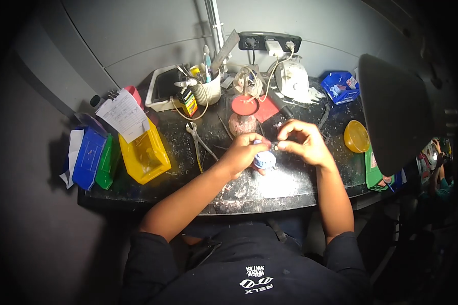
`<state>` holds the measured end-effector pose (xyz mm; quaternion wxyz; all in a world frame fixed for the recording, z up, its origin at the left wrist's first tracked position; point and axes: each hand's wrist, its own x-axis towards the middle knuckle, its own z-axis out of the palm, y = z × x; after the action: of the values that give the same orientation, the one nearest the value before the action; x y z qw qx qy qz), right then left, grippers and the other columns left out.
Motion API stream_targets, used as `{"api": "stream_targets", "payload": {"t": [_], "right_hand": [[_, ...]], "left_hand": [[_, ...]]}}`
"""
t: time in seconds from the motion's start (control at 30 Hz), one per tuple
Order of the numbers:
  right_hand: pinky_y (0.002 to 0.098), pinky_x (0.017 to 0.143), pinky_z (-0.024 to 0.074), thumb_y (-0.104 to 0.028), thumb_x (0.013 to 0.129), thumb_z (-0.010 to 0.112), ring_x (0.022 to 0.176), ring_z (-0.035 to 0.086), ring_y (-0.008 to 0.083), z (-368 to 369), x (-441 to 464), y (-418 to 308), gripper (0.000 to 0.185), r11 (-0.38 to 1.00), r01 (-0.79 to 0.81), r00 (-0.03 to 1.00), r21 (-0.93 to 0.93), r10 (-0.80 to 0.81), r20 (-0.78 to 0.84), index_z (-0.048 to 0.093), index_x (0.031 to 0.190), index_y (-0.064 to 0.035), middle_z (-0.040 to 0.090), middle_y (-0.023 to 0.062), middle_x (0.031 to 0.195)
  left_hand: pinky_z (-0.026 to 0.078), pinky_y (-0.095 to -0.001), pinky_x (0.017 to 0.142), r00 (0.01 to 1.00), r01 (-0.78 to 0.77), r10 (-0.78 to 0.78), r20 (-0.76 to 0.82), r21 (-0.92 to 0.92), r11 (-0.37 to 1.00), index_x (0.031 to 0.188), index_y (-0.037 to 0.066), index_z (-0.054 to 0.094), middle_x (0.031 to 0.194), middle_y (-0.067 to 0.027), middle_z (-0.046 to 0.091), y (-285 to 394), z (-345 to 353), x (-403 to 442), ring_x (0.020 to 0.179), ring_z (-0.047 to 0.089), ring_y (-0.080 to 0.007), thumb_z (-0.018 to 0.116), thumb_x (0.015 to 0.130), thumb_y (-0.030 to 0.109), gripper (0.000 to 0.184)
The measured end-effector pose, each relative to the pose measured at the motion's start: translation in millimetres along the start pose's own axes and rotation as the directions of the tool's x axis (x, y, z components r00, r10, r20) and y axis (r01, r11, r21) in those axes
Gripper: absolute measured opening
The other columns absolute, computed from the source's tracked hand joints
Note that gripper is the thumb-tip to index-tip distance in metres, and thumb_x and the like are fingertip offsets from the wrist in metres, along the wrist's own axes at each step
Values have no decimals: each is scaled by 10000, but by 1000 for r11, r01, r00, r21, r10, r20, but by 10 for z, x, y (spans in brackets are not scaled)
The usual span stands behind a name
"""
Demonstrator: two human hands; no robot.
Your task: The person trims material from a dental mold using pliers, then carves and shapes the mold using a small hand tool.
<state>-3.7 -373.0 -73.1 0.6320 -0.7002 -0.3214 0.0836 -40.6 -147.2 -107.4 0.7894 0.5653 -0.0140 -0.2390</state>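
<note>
My left hand (243, 156) is closed round a small pale blue plaster-like model (264, 161), with the thumb across its top. The model's lower side is hidden by the fingers. Just to the right, my right hand (305, 143) pinches a tiny pale piece (276, 148) between thumb and fingertips; it is too small to name. The two hands' fingertips almost meet above the model, over the brightly lit part of the black worktable (290, 190). Behind my left hand stands a jar with a red lid (245, 105).
Left are a wrench (193, 134), a yellow bin (150, 157), a blue bin (89, 157) and a paper sheet (123, 116). A tool cup (206, 92) and white machine (292, 79) stand behind. An orange bowl (356, 136) and a dark lamp shade (392, 112) are right.
</note>
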Motion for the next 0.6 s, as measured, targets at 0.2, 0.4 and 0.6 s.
{"api": "stream_targets", "payload": {"t": [0.2, 0.4, 0.6], "right_hand": [[264, 706, 548, -41, 925, 750, 774, 657, 81, -143, 506, -294, 78, 967, -109, 986, -229, 75, -150, 689, 910, 5, 706, 41, 833], [332, 788, 529, -57, 903, 731, 872, 655, 182, -335, 1433, 3, 137, 787, -24, 991, -616, -61, -116, 724, 1039, -39, 700, 76, 998], [449, 989, 504, 3, 850, 618, 1095, 619, 390, -264, 1680, 91, 323, 564, -4, 999, -826, 46, 26, 752, 1139, -49, 633, 200, 1141]], "left_hand": [[602, -323, 498, 991, -75, 73, 112, 19, 997, 1142, -26, 613, 960, -137, 703, -65, -88, -86, 719, 714, -186, 651, 986, 107, 209], [607, -320, 513, 979, -72, 64, 195, 34, 997, 1181, -45, 603, 1002, -143, 697, -98, -59, -55, 723, 709, -184, 658, 982, 98, 250], [631, -327, 557, 985, -54, 58, 166, -30, 998, 1180, -39, 618, 1026, -137, 696, -20, -113, -76, 792, 707, -180, 660, 979, 107, 253]]}}
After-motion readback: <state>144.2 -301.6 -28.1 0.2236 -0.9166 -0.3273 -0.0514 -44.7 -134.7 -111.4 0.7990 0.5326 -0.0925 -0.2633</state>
